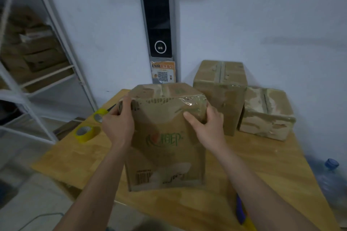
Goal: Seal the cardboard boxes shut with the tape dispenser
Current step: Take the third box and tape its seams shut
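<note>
On a wooden tabletop (262, 165), a person's two hands hold a tall cardboard box (165, 137) near its taped top edge. Left hand (117, 125) curls around the box's upper left corner, seemingly with a tape roll under its fingers, though blur makes this hard to tell; right hand (206, 124) grips the upper right corner, thumb pressed flat on the near face. Two more taped boxes, one tall (221, 88) and one low (266, 112), stand far right. Two yellow tape rolls (85, 132) lie at left.
</note>
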